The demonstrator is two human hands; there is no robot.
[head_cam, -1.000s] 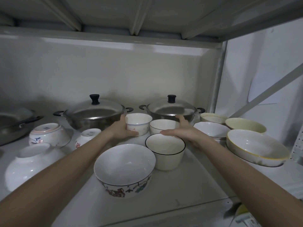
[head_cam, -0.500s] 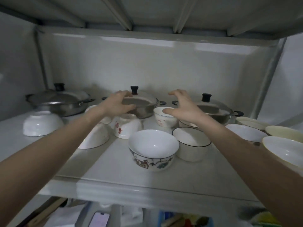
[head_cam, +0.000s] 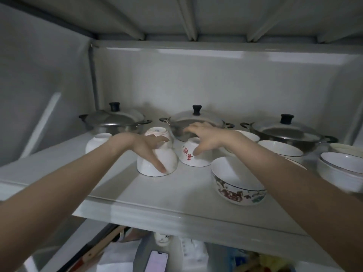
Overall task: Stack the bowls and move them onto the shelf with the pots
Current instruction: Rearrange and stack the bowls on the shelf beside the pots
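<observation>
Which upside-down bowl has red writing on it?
The upside-down bowl with red writing under the right hand. The upside-down bowl by the left hand and the far-left one show no red writing.
</observation>
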